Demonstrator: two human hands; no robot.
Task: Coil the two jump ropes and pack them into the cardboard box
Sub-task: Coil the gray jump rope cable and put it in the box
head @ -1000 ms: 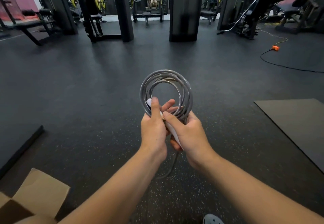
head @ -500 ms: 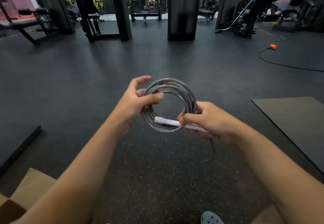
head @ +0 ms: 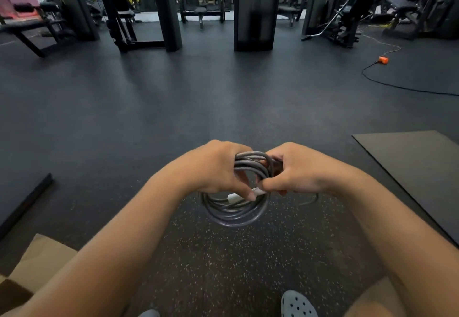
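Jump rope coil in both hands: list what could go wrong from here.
1. The gray jump rope is held only at its top by the left hand and right hand; the lower loops hang free and could spring apart.
2. A loose tail trails right and may snag.
3. The cardboard box sits far left, so carrying the coil over could loosen it.

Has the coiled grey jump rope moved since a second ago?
Yes. The coiled grey jump rope has dropped lower and tipped flatter, judged against the dark floor mat.
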